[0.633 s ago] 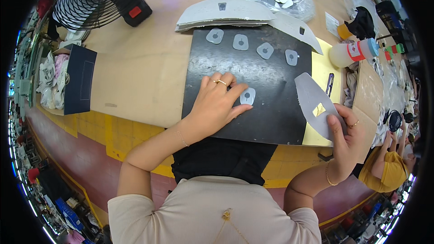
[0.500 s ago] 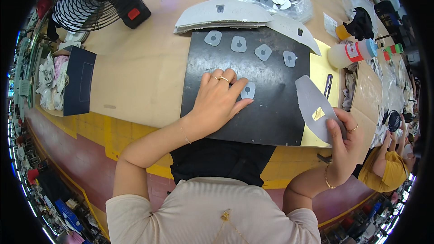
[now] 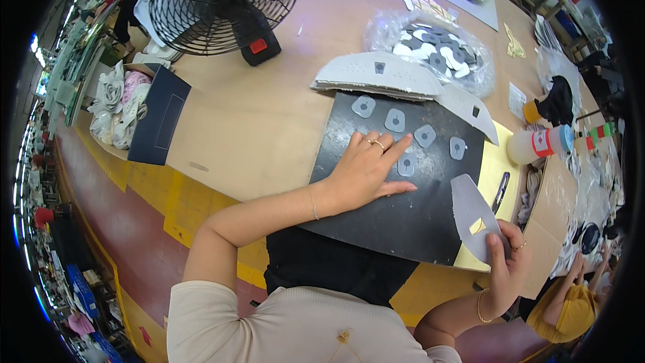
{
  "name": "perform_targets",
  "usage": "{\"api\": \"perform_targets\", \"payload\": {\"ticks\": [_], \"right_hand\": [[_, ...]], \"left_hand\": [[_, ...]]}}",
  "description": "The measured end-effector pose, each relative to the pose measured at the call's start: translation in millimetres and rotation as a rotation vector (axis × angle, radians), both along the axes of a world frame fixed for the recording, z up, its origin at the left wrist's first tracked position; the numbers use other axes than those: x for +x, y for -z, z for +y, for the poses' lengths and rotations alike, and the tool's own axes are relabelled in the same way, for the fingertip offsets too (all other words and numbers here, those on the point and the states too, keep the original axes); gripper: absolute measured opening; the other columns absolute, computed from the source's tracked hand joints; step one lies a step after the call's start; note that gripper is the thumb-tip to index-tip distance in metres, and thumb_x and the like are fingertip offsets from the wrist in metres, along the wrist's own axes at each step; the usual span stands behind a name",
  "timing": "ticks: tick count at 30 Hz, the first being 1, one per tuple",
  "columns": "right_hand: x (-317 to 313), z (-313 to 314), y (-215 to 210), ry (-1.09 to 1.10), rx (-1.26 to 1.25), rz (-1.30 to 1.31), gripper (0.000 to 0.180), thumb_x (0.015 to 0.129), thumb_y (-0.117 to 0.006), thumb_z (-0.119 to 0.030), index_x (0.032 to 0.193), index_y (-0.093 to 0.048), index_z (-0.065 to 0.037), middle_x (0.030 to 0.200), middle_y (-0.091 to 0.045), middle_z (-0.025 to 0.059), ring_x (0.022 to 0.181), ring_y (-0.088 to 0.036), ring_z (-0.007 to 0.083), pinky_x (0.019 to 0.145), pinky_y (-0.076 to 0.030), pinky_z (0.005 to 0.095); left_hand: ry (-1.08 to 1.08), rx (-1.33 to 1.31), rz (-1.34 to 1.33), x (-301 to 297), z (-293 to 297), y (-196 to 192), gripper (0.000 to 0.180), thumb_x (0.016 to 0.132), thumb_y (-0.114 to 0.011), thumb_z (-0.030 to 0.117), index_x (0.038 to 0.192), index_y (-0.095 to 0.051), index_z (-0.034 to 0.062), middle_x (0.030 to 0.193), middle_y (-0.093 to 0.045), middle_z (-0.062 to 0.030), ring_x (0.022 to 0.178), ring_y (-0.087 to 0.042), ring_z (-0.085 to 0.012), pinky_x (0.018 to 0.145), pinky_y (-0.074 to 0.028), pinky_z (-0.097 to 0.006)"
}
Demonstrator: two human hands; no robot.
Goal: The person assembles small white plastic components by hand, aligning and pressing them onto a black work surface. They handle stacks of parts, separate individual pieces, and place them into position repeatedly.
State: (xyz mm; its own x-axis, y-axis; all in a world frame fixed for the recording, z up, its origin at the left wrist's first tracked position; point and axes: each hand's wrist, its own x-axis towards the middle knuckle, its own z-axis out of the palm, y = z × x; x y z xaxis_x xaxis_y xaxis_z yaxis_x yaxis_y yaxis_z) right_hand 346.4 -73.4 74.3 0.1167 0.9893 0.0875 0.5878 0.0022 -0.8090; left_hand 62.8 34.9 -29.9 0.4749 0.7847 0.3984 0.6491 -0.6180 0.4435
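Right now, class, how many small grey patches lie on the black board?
5. Four form a row along the black board's far edge: grey patches at and. A fifth lies at the left hand's fingers. More may be hidden beneath that hand.

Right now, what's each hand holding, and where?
Right hand grips the grey cut piece by its lower end. Left hand holds nothing, flat on the black board.

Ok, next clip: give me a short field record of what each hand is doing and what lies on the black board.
left hand: flat on the black board, fingers pressing a small grey patch
right hand: holding a grey cut panel with a rectangular slot, at the board's right edge
other patches: four, in a row above the left hand
beyond board: stack of grey panels, black desk fan
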Motion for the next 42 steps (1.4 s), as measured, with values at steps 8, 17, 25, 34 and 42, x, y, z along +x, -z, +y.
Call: {"api": "perform_targets", "payload": {"ticks": [8,17,25,34,42], "right_hand": [[9.2,-3.0,1.5,-0.003,0.069,0.047,0.011,0.095,-0.068,-0.005,0.102,-0.068,0.003,0.075,-0.063,0.0035,0.066,-0.052,0.0081,0.060,-0.039,0.0234],[10.1,-4.6,-0.2,0.017,0.107,0.083,0.012,0.095,-0.068,-0.007,0.101,-0.068,0.004,0.074,-0.061,0.0014,0.066,-0.049,0.0064,0.059,-0.036,0.0223],[5.6,-5.0,-2.1,0.027,0.114,0.093,0.014,0.095,-0.070,-0.010,0.099,-0.068,0.003,0.075,-0.062,0.0018,0.068,-0.051,0.0074,0.062,-0.038,0.0227],[0.1,4.1,-9.0,0.004,0.016,0.063,0.016,0.094,-0.070,-0.008,0.100,-0.067,0.006,0.077,-0.062,0.0039,0.069,-0.053,0.0097,0.062,-0.040,0.0237],[-8.9,15.0,-7.3,0.025,0.021,0.084,0.014,0.093,-0.071,-0.009,0.098,-0.067,0.004,0.074,-0.060,0.0032,0.067,-0.051,0.0094,0.061,-0.038,0.0239]], "left_hand": [[-0.316,-0.033,-0.390,-67.3,29.3,3.4,0.040,0.091,-0.076,0.033,0.116,-0.065,0.0032,0.107,-0.064,-0.0129,0.100,-0.060,-0.0254,0.088,-0.047,-0.035],[-0.573,0.231,-0.751,-157.5,31.7,-23.9,0.012,0.096,-0.070,0.009,0.104,-0.064,0.0036,0.093,-0.058,-0.0002,0.088,-0.052,-0.0098,0.082,-0.045,-0.024],[-0.609,0.520,-0.717,-312.1,105.5,-203.4,0.041,0.102,-0.063,0.034,0.123,-0.067,-0.0004,0.112,-0.069,-0.0109,0.103,-0.066,-0.0199,0.094,-0.050,-0.032],[-0.593,-0.581,-0.711,-336.3,203.8,-157.4,0.057,0.102,-0.055,0.049,0.141,-0.054,0.0072,0.136,-0.059,-0.0119,0.113,-0.062,-0.0198,0.097,-0.051,-0.034],[-0.602,-0.588,-0.816,-345.5,209.7,-116.9,0.051,0.102,-0.056,0.044,0.134,-0.054,0.0046,0.129,-0.059,-0.0123,0.111,-0.062,-0.0217,0.095,-0.052,-0.034]]}}
